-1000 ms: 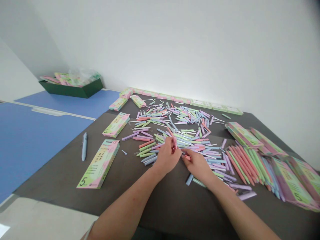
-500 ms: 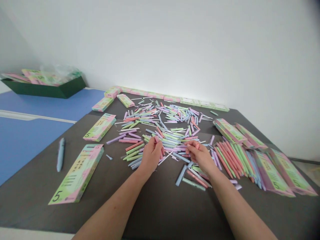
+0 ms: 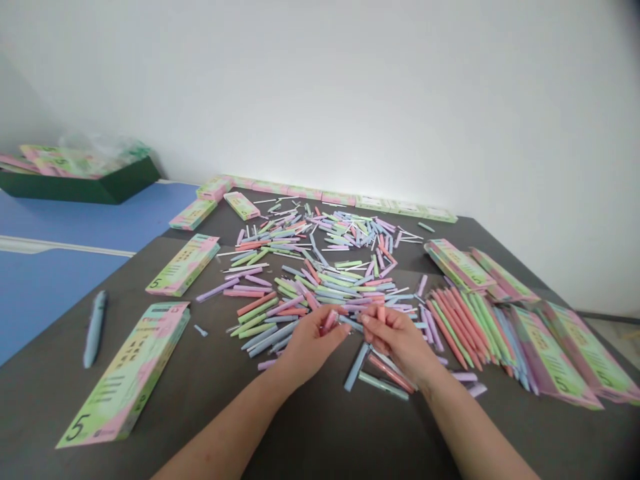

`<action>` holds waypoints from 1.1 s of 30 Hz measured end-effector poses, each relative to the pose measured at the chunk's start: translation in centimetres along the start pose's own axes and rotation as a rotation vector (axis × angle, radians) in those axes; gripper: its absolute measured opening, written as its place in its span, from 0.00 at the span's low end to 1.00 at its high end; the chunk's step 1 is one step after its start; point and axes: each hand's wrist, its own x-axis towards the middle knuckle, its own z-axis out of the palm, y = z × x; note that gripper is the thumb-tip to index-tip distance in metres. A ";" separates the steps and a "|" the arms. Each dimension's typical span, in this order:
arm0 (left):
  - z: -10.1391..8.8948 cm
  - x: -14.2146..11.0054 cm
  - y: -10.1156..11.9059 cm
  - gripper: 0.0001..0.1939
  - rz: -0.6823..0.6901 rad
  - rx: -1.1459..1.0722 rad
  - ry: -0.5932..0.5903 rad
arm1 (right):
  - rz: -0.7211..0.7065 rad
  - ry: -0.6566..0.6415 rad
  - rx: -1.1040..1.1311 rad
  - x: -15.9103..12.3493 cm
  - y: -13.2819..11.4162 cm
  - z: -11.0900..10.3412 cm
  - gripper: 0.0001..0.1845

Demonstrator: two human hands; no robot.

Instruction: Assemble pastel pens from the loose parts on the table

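My left hand (image 3: 315,340) is closed around a pink pen part (image 3: 330,323), just in front of the central pile. Facing it, my right hand (image 3: 397,337) pinches a short pink pen piece (image 3: 381,313), perhaps a cap. The fingers of both hands are close together, with a small gap between them. Around them lies a loose heap of pastel pen parts (image 3: 330,283) in pink, green, blue and purple, with thin white sticks among them. Several pen parts (image 3: 390,373) lie below my right hand. My fingers hide part of what each hand holds.
Printed pen boxes lie at left (image 3: 127,373) and right (image 3: 457,263), with more along the wall. A row of assembled-looking pens (image 3: 467,327) fans out at right. One blue pen (image 3: 95,330) lies far left. A dark green tray (image 3: 113,187) stands on the blue surface.
My hands have come closer together and a little nearer to me, away from the pile. The pink pieces now show more plainly in my fingers. The view has shifted slightly.
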 end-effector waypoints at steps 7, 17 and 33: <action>0.1 -0.4 0.4 0.06 0.061 0.138 -0.009 | 0.094 -0.115 -0.059 -0.7 0.0 1.0 0.16; -0.9 0.1 0.6 0.11 0.007 0.116 0.144 | -0.239 0.337 -0.765 -0.5 -2.0 -5.4 0.09; -0.4 -0.2 0.8 0.11 -0.031 0.061 0.141 | -0.216 0.087 -1.387 0.5 -0.2 -3.1 0.06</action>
